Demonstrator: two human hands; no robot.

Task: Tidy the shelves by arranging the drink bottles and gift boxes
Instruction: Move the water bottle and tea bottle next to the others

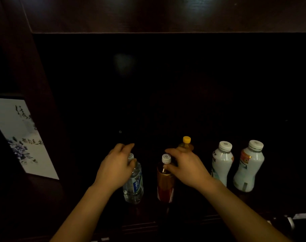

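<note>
I judge the bottle-lining step is in hand: my left hand [115, 169] grips the water bottle [134, 186] just left of the tea bottle [165, 185], whose neck my right hand [187, 167] grips; next, slide both level without tipping.

Dim light, dark shelf recess [166, 84], glossy wooden upper board [148, 14] with reflections, side panel [35, 67] at left

Five drink bottles [133, 182] (two of them white-bodied) and one printed gift box [22, 137].
</note>
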